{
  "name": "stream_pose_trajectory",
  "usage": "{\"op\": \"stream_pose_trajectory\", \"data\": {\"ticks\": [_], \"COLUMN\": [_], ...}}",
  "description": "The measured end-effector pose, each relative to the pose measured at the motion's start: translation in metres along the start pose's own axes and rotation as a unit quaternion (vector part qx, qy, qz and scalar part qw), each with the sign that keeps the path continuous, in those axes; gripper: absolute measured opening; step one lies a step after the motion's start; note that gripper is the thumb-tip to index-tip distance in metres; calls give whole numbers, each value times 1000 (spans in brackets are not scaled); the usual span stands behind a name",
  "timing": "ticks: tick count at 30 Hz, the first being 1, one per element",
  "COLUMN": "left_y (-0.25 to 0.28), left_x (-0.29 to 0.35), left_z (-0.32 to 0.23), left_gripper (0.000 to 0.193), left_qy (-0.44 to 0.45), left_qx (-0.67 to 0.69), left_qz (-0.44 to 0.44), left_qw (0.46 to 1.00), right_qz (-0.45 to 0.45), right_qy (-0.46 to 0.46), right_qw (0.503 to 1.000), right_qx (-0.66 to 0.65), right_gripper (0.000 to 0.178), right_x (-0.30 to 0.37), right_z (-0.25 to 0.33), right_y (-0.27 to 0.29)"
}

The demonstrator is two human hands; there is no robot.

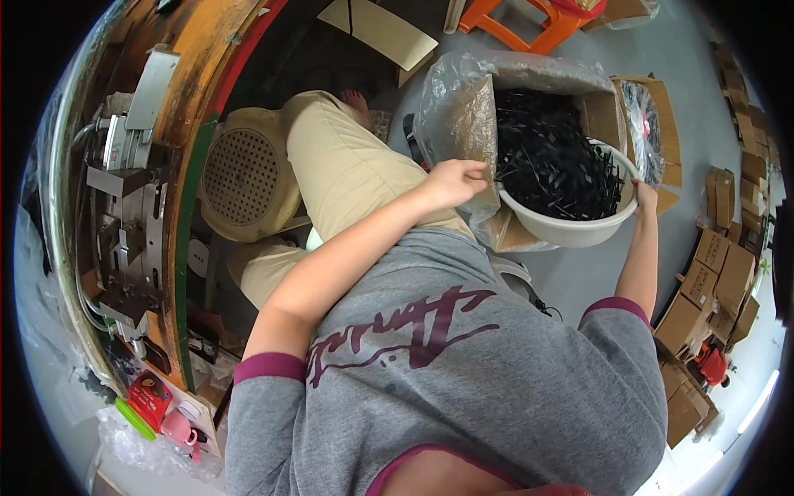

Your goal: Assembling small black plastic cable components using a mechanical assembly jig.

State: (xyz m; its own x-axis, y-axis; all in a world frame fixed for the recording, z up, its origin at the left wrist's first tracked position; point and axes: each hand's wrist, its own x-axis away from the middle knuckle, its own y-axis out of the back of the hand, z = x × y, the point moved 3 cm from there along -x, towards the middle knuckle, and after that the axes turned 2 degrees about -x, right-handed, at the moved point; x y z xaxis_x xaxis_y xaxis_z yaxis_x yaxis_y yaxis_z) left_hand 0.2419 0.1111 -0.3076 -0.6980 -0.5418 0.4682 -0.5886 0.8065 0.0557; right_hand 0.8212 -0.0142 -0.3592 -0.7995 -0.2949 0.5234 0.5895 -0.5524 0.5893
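A white plastic basin (571, 233) full of small black strip-like parts (571, 186) is tilted against an open cardboard box (602, 116). More black parts (533, 116) lie inside the box, running together with those in the basin and partly blurred. My right hand (645, 197) grips the basin's right rim. At the box's near left flap (473, 124), beside the basin's left edge, is my left hand (455, 183), its fingers curled in. What those fingers hold, if anything, is hard to see. Clear plastic film (438, 95) lines the box and hangs over its sides.
A round perforated stool seat (241, 165) is by my legs. Along the left runs a wooden workbench (194, 50) with a metal fixture (128, 231). An orange plastic stool (529, 33) stands beyond the box. Stacked cartons (703, 273) line the right; another opened carton (666, 124) stands beside the basin.
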Motion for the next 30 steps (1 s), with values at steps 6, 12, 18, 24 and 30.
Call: {"op": "stream_pose_trajectory", "data": {"ticks": [6, 12, 18, 24, 30], "left_y": [38, 51, 43, 46, 43], "left_x": [55, 72, 76, 83, 83], "left_z": [2, -3, -11, -19, -19], "left_gripper": [37, 37, 32, 31, 31], "left_qy": [-52, -55, -95, -121, -134], "left_qx": [112, 177, 50, -35, 12], "left_qz": [-42, -68, -81, -92, -95], "left_qw": [991, 980, 991, 988, 986], "right_qz": [-46, -13, -68, -91, -52], "right_qy": [30, 97, 137, 150, 90], "right_qw": [998, 969, 933, 860, 854], "right_qx": [-7, 226, 326, 480, 510], "right_gripper": [24, 18, 25, 20, 12], "right_x": [33, 125, 96, 106, 86], "right_z": [61, 99, 111, 184, 201], "right_y": [-31, -48, -33, 0, 43]}}
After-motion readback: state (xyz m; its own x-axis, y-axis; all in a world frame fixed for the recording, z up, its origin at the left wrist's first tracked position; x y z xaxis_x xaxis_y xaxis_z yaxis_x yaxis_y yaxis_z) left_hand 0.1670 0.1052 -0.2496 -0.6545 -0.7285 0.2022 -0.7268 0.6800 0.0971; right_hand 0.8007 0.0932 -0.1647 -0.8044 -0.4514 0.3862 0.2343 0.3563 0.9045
